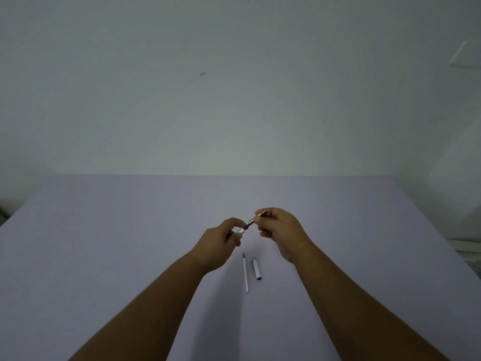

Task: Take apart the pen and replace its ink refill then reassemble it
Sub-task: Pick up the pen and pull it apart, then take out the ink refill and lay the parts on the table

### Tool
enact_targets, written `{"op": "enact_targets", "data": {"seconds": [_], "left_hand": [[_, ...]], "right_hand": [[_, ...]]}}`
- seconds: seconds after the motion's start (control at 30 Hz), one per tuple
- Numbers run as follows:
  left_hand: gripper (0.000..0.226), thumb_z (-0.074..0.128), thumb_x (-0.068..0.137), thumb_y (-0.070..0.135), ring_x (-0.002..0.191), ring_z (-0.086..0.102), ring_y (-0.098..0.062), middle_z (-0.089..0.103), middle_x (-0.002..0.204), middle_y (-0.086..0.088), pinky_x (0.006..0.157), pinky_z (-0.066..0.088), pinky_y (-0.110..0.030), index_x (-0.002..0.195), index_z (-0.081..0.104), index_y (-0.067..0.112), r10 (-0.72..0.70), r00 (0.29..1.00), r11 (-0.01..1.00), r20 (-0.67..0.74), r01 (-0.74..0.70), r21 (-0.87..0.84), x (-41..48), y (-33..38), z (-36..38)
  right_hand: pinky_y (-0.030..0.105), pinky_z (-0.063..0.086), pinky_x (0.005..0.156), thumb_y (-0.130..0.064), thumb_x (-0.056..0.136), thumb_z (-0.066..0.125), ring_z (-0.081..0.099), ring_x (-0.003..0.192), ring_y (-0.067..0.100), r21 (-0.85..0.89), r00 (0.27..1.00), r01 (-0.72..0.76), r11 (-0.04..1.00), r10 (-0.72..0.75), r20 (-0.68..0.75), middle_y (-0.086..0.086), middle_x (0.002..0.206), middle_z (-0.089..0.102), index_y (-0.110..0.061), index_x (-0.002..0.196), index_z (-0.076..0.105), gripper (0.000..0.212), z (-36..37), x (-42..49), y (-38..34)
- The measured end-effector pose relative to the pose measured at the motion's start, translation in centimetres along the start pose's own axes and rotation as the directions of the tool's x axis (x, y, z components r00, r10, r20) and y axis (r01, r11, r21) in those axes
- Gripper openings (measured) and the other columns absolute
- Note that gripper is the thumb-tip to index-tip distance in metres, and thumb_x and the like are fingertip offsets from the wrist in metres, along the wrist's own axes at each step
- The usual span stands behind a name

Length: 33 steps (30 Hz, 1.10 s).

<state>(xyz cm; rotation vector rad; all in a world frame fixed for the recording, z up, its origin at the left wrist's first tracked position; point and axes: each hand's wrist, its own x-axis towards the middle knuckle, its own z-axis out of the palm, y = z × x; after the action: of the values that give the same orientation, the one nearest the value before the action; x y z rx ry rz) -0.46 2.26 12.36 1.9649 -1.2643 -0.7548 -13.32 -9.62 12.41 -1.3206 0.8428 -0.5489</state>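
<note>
Above the table's middle, my left hand (223, 239) pinches the white pen barrel (240, 231) by its silver-ringed end. My right hand (279, 227) grips the pen's metallic tip section (257, 218), which points down-left toward the barrel. The two parts sit close together; whether they touch I cannot tell. Below the hands, a thin white ink refill (245, 273) with a dark tip lies on the table. Beside it on the right lies the white pen cap (256, 268) with a clip.
The pale lilac table (117, 243) runs back to a plain grey-white wall (234, 87). A white object (466, 248) shows past the table's right edge.
</note>
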Motion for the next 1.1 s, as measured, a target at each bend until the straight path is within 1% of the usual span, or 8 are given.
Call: {"op": "enact_targets", "data": {"seconds": [0.13, 0.2, 0.27, 0.4, 0.5, 0.6, 0.8, 1.1], "left_hand": [[0.021, 0.041, 0.095, 0.024, 0.073, 0.056, -0.019, 0.063, 0.08, 0.007, 0.067, 0.049, -0.028, 0.108, 0.055, 0.033, -0.043, 0.999, 0.996, -0.008, 0.042, -0.073, 0.4, -0.4, 0.1], [0.019, 0.041, 0.095, 0.025, 0.072, 0.055, -0.018, 0.063, 0.082, 0.005, 0.066, 0.049, -0.026, 0.105, 0.055, 0.035, -0.078, 0.997, 0.99, -0.01, 0.076, -0.12, 0.5, -0.9, 0.2], [0.018, 0.042, 0.095, 0.026, 0.072, 0.055, -0.017, 0.064, 0.082, 0.003, 0.062, 0.047, -0.022, 0.102, 0.054, 0.036, -0.117, 0.993, 0.98, -0.016, 0.113, -0.166, 0.6, -1.6, 0.6], [0.016, 0.043, 0.095, 0.025, 0.069, 0.058, -0.012, 0.065, 0.084, 0.0, 0.059, 0.048, -0.02, 0.1, 0.053, 0.036, -0.201, 0.979, 0.949, -0.016, 0.191, -0.25, 0.9, -2.9, 2.3], [0.016, 0.044, 0.095, 0.024, 0.067, 0.059, -0.011, 0.065, 0.084, 0.0, 0.058, 0.051, -0.02, 0.098, 0.055, 0.036, -0.247, 0.969, 0.917, 0.002, 0.235, -0.322, 1.1, -3.9, 3.6], [0.018, 0.045, 0.095, 0.023, 0.067, 0.06, -0.012, 0.065, 0.084, -0.001, 0.056, 0.051, -0.017, 0.094, 0.054, 0.038, -0.268, 0.963, 0.904, 0.022, 0.259, -0.34, 1.2, -4.6, 4.4], [0.014, 0.046, 0.095, 0.024, 0.067, 0.06, -0.013, 0.065, 0.085, -0.002, 0.055, 0.05, -0.017, 0.097, 0.054, 0.035, -0.289, 0.956, 0.899, 0.041, 0.286, -0.333, 1.6, -5.1, 5.2], [0.019, 0.048, 0.094, 0.025, 0.065, 0.06, -0.011, 0.066, 0.085, -0.003, 0.052, 0.049, -0.015, 0.088, 0.054, 0.042, -0.287, 0.957, 0.895, 0.046, 0.285, -0.343, 1.3, -5.0, 5.5]], "right_hand": [[0.024, 0.053, 0.066, -0.007, 0.085, 0.063, 0.06, 0.075, 0.015, 0.131, 0.998, -0.002, 0.991, 0.011, -0.067, 0.004, 0.084, 0.066, -0.015, 0.089, 0.067, 0.01, 0.2, 0.7, 0.0], [0.025, 0.052, 0.064, -0.005, 0.085, 0.062, 0.06, 0.07, 0.014, 0.257, 0.984, 0.015, 0.966, 0.032, -0.176, 0.004, 0.08, 0.066, -0.015, 0.086, 0.065, 0.01, -0.2, 1.4, -0.1], [0.025, 0.052, 0.062, -0.004, 0.085, 0.06, 0.058, 0.065, 0.013, 0.255, 0.969, -0.015, 0.967, 0.077, -0.234, 0.004, 0.075, 0.065, -0.014, 0.081, 0.063, 0.011, -1.0, 2.3, 0.8], [0.028, 0.053, 0.054, 0.007, 0.076, 0.063, 0.055, 0.053, 0.019, -0.187, 0.946, -0.302, 0.935, 0.27, -0.181, 0.014, 0.067, 0.061, -0.009, 0.068, 0.059, 0.018, -1.7, 2.9, 5.8], [0.037, 0.056, 0.07, -0.002, 0.076, 0.064, 0.066, 0.069, 0.031, -0.674, 0.947, -0.3, 0.675, 0.298, -0.124, 0.02, 0.074, 0.067, -0.003, 0.071, 0.065, 0.005, -1.8, 3.0, 9.7], [0.035, 0.054, 0.079, -0.012, 0.084, 0.06, 0.067, 0.083, 0.031, -0.813, 0.954, -0.254, 0.524, 0.274, -0.121, 0.02, 0.092, 0.072, 0.001, 0.089, 0.069, 0.017, -1.7, 2.9, 11.7], [0.021, 0.044, 0.073, -0.011, 0.08, 0.065, 0.063, 0.094, 0.023, -0.717, 0.95, -0.312, 0.623, 0.209, -0.231, 0.012, 0.103, 0.069, -0.007, 0.099, 0.064, 0.02, -1.5, 2.9, 12.9], [0.022, 0.044, 0.077, -0.02, 0.086, 0.061, 0.061, 0.099, 0.024, -0.663, 0.95, -0.306, 0.683, 0.179, -0.255, 0.012, 0.11, 0.066, -0.008, 0.108, 0.063, 0.026, -1.6, 2.5, 12.7]]}}
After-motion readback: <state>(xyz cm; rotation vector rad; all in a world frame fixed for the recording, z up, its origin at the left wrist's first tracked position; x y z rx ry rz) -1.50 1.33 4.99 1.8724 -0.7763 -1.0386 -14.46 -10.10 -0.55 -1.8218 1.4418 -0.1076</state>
